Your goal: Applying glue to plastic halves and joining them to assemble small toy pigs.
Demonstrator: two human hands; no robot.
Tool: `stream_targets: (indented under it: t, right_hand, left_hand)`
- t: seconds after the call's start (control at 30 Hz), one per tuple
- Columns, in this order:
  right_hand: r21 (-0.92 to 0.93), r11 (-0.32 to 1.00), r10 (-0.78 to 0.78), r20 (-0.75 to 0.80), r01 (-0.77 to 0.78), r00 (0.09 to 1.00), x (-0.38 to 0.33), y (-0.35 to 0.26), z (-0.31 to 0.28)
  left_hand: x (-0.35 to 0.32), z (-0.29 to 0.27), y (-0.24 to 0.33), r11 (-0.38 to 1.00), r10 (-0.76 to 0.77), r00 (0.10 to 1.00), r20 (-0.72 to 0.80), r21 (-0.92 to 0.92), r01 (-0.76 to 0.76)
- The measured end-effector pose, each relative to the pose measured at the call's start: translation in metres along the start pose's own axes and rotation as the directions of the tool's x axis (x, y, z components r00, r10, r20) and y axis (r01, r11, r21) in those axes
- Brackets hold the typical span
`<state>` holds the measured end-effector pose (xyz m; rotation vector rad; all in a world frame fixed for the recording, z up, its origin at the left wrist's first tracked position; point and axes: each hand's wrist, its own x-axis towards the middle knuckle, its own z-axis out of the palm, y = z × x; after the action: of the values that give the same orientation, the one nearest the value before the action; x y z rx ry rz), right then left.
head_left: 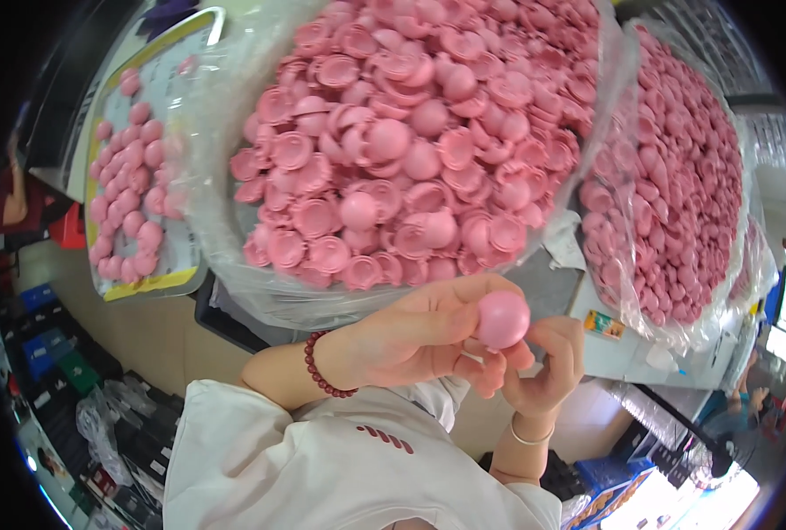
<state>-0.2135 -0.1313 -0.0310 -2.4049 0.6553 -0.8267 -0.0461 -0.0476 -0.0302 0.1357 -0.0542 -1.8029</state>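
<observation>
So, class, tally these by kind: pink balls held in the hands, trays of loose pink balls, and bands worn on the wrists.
Held pink ball: 1
Tray of pink balls: 1
Dark red beaded bracelet: 1
Pale bangle: 1
Total: 4

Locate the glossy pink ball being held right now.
In the head view, the glossy pink ball sits right of and below centre, held by the left hand, with the right hand close beside it and the heap of pink cup-shaped shells beyond.
</observation>
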Motion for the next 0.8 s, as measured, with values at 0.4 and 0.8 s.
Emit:
stream_targets:
  t: [0.4, 0.8]
  right_hand:
    - [-0.543, 0.839, 0.194, 0.371, 0.043, 0.908, -0.007, -0.026, 0.018]
    - [-0.616, 0.782, 0.077, 0.242, 0.092, 0.967, -0.02, -0.033, 0.044]
  left_hand:
    - [-0.178, -0.018, 0.119, -0.326, 0.932, -0.011, 0.363, 0.849, 0.417]
    - [-0.3, -0.175, 0.096, -0.27, 0.446, -0.567, 0.693, 0.708, 0.652]
